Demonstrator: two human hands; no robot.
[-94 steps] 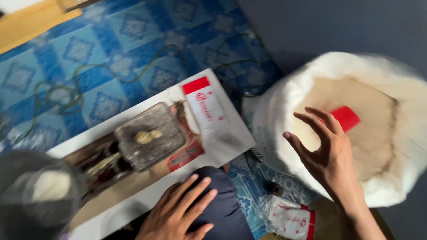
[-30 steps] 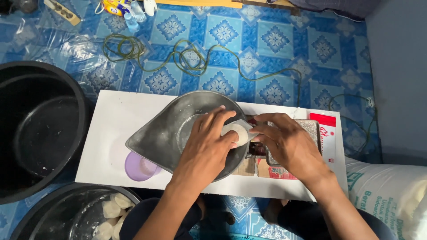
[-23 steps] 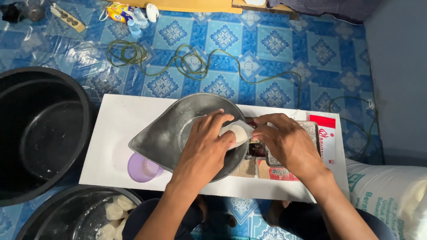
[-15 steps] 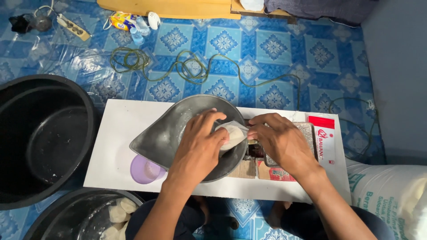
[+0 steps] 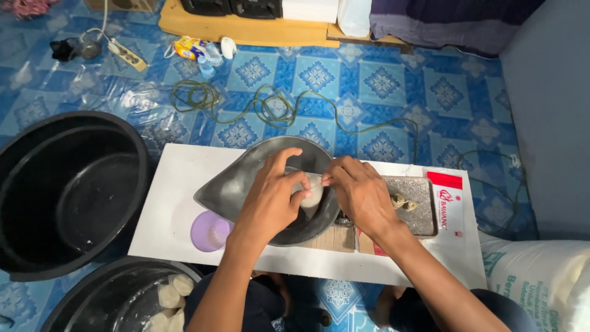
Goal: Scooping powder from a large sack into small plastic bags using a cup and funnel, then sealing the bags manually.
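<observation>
Head view, hands first: what are they holding?

— The left hand (image 5: 270, 200) and the right hand (image 5: 361, 192) meet over the grey metal scoop pan (image 5: 236, 184). Both pinch a small clear plastic bag (image 5: 313, 192) with something white inside; the left hand's fingers curl round its side, and the right hand's fingertips (image 5: 327, 178) nip its top edge.

— And where is the bag?

— Inside the pan's bowl, right between the two hands. The pan sits on a low white table (image 5: 166, 203).

— What lies beside the pan?

— A lilac round lid (image 5: 209, 230) just at its near-left edge, partly under it. To the right, a metal weighing platform (image 5: 412, 197) with small brass weights (image 5: 402, 201), then a white and red packet (image 5: 448, 197).

— Further out?

— A big black tub (image 5: 67, 190) left of the table, another black tub (image 5: 117, 301) nearer with pale filled bags (image 5: 169, 298) in it, a white sack (image 5: 541, 283) at the right, and a green cord (image 5: 270, 110) looped over the blue patterned floor (image 5: 381, 80).
</observation>
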